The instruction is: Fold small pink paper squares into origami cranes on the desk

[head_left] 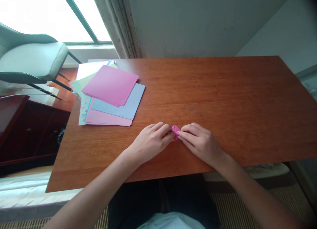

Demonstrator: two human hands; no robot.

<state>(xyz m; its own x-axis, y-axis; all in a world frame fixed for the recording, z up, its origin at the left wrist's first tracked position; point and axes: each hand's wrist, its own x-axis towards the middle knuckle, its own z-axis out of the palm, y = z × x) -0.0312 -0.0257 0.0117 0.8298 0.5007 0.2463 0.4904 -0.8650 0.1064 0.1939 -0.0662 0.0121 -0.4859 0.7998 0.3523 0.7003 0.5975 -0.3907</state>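
A small piece of folded pink paper (175, 128) sits between my hands near the table's front edge, its pointed top showing. My left hand (155, 138) pinches its left side, fingers bent and pressed together. From the right, my right hand (199, 141) grips the other side with thumb and fingertips. Fingers cover both sides of the paper, so its full shape is hidden.
On the left of the wooden table (223, 90) lies a loose stack of paper, with pink sheets (111, 83) above a blue sheet (133, 100). A chair (32, 60) stands by the window at the far left, beyond a dark red cabinet (37, 130).
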